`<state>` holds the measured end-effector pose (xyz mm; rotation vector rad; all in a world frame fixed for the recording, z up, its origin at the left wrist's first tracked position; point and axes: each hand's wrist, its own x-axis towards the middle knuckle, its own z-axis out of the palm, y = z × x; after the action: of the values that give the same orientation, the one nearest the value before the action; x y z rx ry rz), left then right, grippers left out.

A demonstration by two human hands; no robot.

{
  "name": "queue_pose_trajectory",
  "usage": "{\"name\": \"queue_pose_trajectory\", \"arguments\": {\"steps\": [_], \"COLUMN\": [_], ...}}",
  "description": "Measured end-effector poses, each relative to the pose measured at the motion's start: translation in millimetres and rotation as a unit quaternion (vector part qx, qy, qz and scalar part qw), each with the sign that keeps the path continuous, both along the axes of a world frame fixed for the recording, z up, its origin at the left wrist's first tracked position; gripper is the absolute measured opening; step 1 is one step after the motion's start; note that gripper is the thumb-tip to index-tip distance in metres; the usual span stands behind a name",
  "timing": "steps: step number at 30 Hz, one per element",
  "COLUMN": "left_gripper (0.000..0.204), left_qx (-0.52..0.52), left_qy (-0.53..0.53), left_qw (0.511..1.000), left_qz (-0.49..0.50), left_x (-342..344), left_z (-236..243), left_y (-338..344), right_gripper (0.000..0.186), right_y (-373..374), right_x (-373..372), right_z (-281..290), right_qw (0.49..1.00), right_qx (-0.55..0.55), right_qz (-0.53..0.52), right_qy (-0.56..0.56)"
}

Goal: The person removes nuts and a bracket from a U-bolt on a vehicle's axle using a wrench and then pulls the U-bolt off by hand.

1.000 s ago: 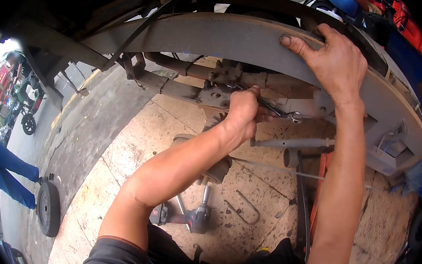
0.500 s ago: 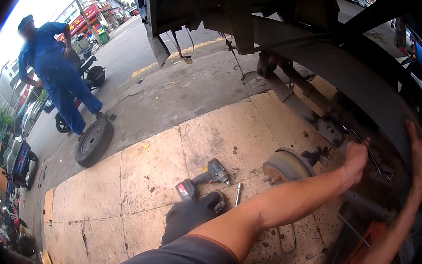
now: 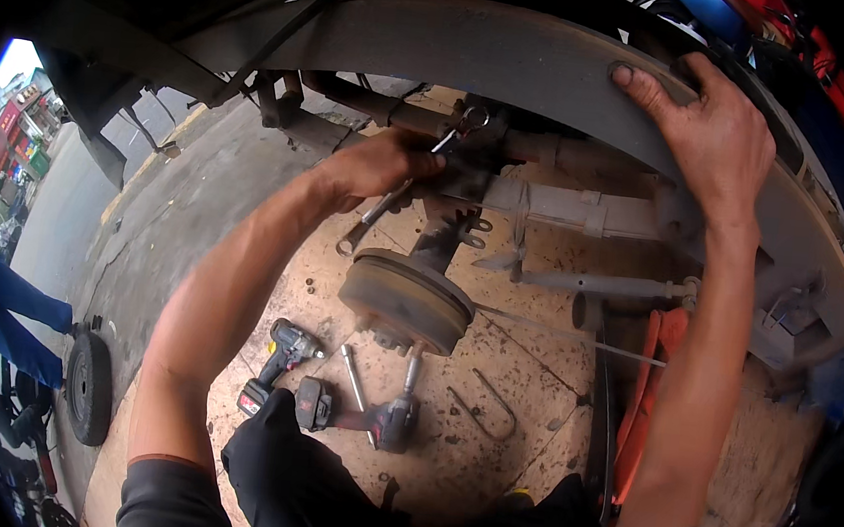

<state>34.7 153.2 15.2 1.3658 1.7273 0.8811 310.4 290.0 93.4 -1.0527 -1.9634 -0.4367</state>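
Observation:
My left hand [image 3: 382, 168] is wrapped round the shaft of a long ring wrench [image 3: 381, 208]. The wrench's upper ring lies against the dark axle parts [image 3: 472, 152] under the vehicle; its lower ring sticks out below my fist. My right hand [image 3: 716, 139] grips the upper edge of a grey metal beam [image 3: 520, 66], thumb on the near face and fingers over the far side, partly hidden. Below the wrench sits a rusty brake drum [image 3: 404, 300] with studs on its front.
Two cordless impact wrenches [image 3: 286, 350], a long socket [image 3: 354, 376] and a U-bolt [image 3: 491, 418] lie on the tiled floor. An orange-red metal piece [image 3: 655, 379] stands right of the drum. Far left, a person in blue [image 3: 11, 313] stands beside a loose wheel [image 3: 88, 390].
My view has swung to the right, bringing the axle and drum to the middle. The wrench stays in my left hand, now tilted the other way in view. My right hand remains on the beam.

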Motion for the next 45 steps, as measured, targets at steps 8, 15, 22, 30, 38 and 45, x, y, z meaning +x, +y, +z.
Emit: {"name": "queue_pose_trajectory", "arguments": {"steps": [8,15,22,30,38,45], "left_gripper": [0.054,0.052,0.069,0.066,0.047,0.065], "left_qx": [0.025,-0.063,-0.056,-0.006,0.046,-0.020], "left_qy": [0.250,0.354,0.211,0.275,0.309,0.263], "left_qw": [0.967,0.927,0.970,0.951,0.936,0.952], "left_qz": [-0.046,-0.103,-0.107,-0.139,-0.163,-0.155], "left_x": [-55.3,-40.1,-74.6,-81.2,-73.2,-66.6], "left_z": [-3.5,13.6,-19.0,-17.0,-7.7,3.8], "left_y": [46.0,81.0,115.1,114.2,111.2,106.4], "right_gripper": [0.097,0.095,0.092,0.089,0.087,0.084], "right_y": [-1.4,4.1,2.3,-0.5,-2.4,-2.2], "right_x": [-4.2,0.4,-1.9,-2.8,-3.5,-2.0], "right_z": [1.6,-0.9,0.4,0.8,3.0,2.3], "right_qw": [0.999,0.999,1.000,1.000,0.999,0.999], "right_qx": [-0.035,-0.018,-0.018,-0.008,-0.043,-0.023], "right_qz": [-0.027,-0.036,-0.022,-0.027,-0.017,-0.023], "right_qy": [0.002,-0.013,-0.008,-0.008,-0.015,-0.011]}}
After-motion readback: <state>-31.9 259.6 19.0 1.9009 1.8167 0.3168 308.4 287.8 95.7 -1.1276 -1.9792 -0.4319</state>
